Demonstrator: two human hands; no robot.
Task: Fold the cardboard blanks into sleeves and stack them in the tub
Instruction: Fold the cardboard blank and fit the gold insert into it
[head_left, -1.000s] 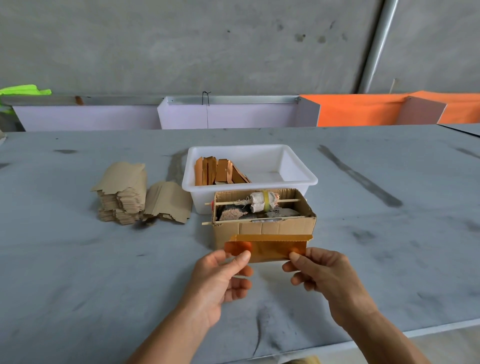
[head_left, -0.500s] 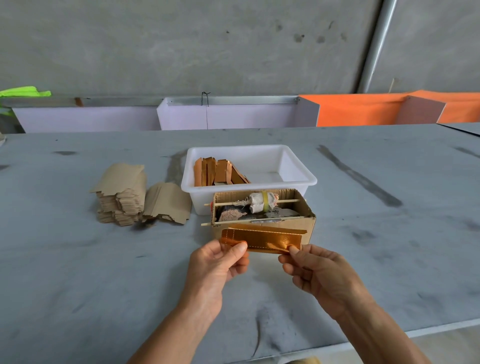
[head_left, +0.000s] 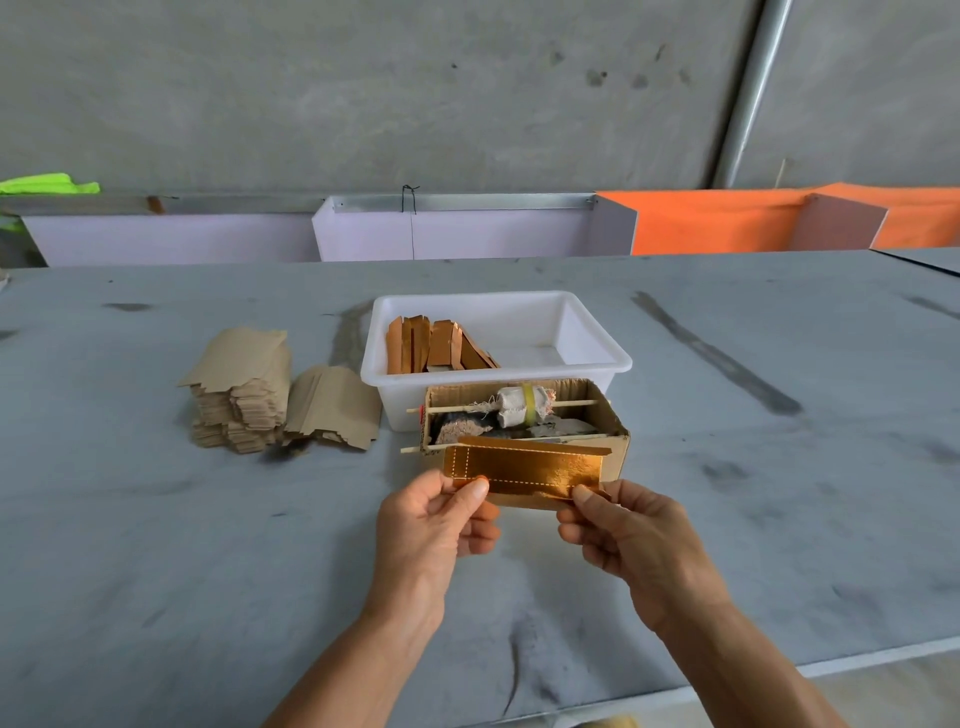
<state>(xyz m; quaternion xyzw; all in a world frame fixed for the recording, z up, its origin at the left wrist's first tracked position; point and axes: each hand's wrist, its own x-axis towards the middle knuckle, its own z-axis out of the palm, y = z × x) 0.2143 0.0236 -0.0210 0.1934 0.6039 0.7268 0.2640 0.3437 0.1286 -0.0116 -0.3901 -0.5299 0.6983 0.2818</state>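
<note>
Above the grey table (head_left: 156, 545), left hand (head_left: 434, 525) and right hand (head_left: 631, 535) each pinch an end of a gold blank (head_left: 524, 470) between thumb and curled fingers, just in front of a brown cardboard box (head_left: 615, 452). Behind it, the white tub (head_left: 597, 364) holds upright folded sleeves (head_left: 436, 345). Unfolded blanks (head_left: 244, 395) lie stacked to the left

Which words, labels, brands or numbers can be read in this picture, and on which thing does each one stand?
None: no readable text shows anywhere.
The gold blank held by the left hand and right hand bears only dashed fold lines.
The white tub, small cardboard box and stack of blanks show no print.
</note>
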